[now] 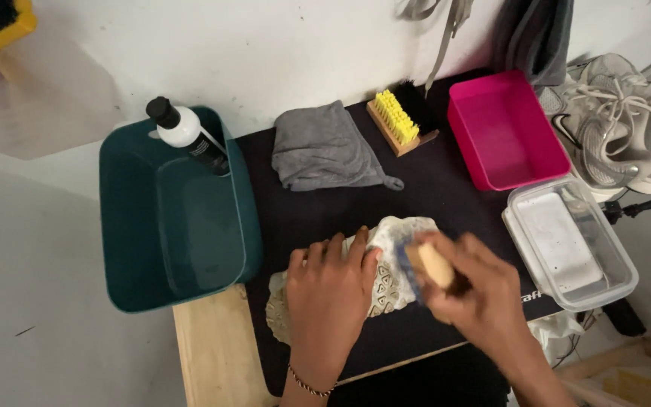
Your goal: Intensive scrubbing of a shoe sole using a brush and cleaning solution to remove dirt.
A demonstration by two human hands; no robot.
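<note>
Left hand (331, 290), fingers flat & together, pressed the pale patterned-sole shoe (386, 283) onto the black mat (446, 181); right hand (469, 290) w/ fingers curled round a wooden-handled brush (432, 264), on the shoe.

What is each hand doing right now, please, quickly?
Left hand: fingers spread, pressing down on the shoe sole, holding it steady.
Right hand: closed around a wooden-handled brush, set against the sole.

My right hand (476, 298) motion-blurred, shoe sole (389, 260) half under my hands, sneakers (627, 128) cut off at right edge.
</note>
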